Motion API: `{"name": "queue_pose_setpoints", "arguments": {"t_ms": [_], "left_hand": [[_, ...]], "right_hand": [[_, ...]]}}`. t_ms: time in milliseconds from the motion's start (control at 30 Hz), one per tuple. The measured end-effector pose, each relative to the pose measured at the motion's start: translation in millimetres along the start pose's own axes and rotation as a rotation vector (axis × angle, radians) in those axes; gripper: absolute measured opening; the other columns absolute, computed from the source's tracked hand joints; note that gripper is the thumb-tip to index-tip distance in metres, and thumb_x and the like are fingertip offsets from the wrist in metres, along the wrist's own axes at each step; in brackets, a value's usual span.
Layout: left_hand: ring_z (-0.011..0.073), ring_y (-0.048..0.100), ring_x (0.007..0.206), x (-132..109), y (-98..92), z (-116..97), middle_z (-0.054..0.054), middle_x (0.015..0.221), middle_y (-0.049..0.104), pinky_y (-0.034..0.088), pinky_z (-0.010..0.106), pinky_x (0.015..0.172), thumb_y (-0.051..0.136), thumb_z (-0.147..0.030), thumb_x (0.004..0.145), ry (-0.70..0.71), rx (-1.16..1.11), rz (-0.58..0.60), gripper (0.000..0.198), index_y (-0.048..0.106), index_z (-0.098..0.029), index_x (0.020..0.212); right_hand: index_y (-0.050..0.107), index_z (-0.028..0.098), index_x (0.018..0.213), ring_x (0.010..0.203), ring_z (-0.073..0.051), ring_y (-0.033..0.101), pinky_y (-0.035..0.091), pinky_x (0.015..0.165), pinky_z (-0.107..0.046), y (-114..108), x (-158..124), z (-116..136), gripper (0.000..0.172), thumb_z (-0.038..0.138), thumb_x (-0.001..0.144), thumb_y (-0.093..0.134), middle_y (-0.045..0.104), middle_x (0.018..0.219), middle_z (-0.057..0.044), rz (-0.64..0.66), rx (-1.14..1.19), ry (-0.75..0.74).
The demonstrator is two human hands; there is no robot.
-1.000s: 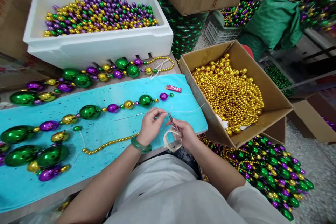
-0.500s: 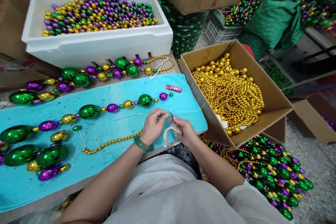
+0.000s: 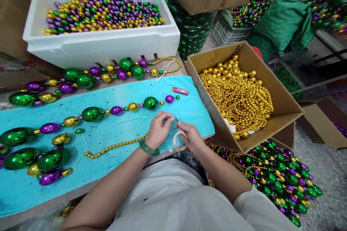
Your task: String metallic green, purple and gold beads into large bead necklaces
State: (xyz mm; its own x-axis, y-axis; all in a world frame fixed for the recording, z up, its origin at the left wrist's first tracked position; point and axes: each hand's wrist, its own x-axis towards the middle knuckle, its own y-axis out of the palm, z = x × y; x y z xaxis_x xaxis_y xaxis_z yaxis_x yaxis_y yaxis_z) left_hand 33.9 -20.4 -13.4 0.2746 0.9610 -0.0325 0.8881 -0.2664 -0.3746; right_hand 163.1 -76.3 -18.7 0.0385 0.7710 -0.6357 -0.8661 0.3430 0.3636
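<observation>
My left hand (image 3: 159,126), with a green bangle at its wrist, pinches a thin thread at the end of a gold bead strand (image 3: 116,147); the fingertips hide the exact end. In my right hand (image 3: 193,135) are scissors (image 3: 179,140) with pale loop handles, their tips close to the left fingertips. Behind the hands runs a bead necklace (image 3: 92,114) of green, gold and purple beads. A long needle (image 3: 135,118) rests on the blue cloth (image 3: 151,86) left of my fingers. Further back lies a small pink packet (image 3: 180,90).
At the back stands a white foam box (image 3: 103,45) of loose beads. A cardboard box (image 3: 284,97) full of gold bead strands adjoins the table's right edge. Finished-looking necklaces (image 3: 282,177) are heaped below it. Another necklace (image 3: 84,81) lies along the foam box.
The scissors' blades, apart before, now look closed near the left fingertips, and the handle loops have drawn together. The left hand stays nearly still.
</observation>
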Motion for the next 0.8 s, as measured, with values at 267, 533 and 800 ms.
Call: {"name": "queue_pose_setpoints", "arguments": {"t_ms": [267,533,800], "left_hand": [[0.0147,0.056,0.073,-0.8,-0.7,-1.2,0.003,0.079,0.062,0.043,0.028,0.065,0.053,-0.022,0.081,0.037,0.064,0.012,0.012,0.062,-0.019,0.074],[0.0154,0.057,0.075,-0.3,-0.2,-0.5,0.003,0.080,0.062,0.043,0.028,0.066,0.052,-0.020,0.081,0.047,0.089,0.017,0.012,0.061,-0.019,0.073],[0.0166,0.057,0.077,1.0,-2.1,-2.6,0.004,0.081,0.062,0.045,0.030,0.070,0.052,-0.019,0.080,0.064,0.104,0.024,0.012,0.061,-0.019,0.074]], "right_hand": [[0.064,0.014,0.067,0.035,-0.005,0.028,0.014,0.036,-0.024,0.1,2.7,-2.5,0.037,0.051,0.066,0.070,0.040,0.042,0.007,0.032,0.023,0.005],[0.064,0.014,0.066,0.035,-0.005,0.028,0.013,0.037,-0.025,-0.5,3.9,1.0,0.037,0.050,0.066,0.071,0.040,0.042,0.007,0.043,-0.011,0.010],[0.063,0.016,0.065,0.039,-0.006,0.026,0.014,0.039,-0.025,-1.4,6.6,0.1,0.033,0.048,0.066,0.070,0.039,0.043,0.006,0.045,0.031,0.043]]}}
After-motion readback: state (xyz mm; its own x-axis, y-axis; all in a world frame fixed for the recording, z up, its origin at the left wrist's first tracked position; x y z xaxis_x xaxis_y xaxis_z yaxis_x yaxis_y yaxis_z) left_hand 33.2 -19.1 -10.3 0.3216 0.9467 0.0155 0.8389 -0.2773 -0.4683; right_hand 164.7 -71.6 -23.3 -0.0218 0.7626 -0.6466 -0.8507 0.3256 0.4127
